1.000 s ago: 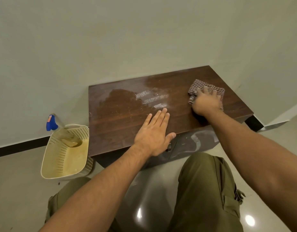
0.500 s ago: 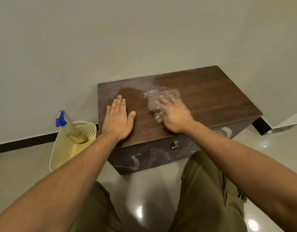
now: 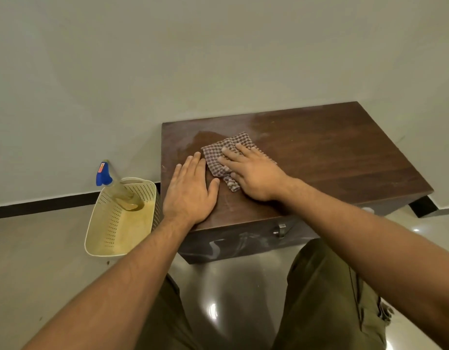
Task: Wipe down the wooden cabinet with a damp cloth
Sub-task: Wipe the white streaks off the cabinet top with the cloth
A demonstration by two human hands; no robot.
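Observation:
A low dark wooden cabinet (image 3: pixel 332 152) stands against the wall, its top streaked with damp and dusty patches near the back left. A checked brown cloth (image 3: pixel 224 154) lies flat on the left half of the top. My right hand (image 3: pixel 253 173) presses down on the cloth with fingers spread over it. My left hand (image 3: pixel 190 190) rests flat on the bare wood just left of the cloth, fingers apart, holding nothing. A small metal handle (image 3: pixel 281 229) shows on the cabinet's front.
A cream perforated plastic basket (image 3: pixel 109 231) sits on the floor left of the cabinet, with a blue-topped spray bottle (image 3: pixel 103 174) leaning in it. The floor is glossy tile. My knees in olive trousers are in front of the cabinet.
My right hand has slid the cloth from the right side of the top across to the left half. My left hand shifted left along the front part of the top.

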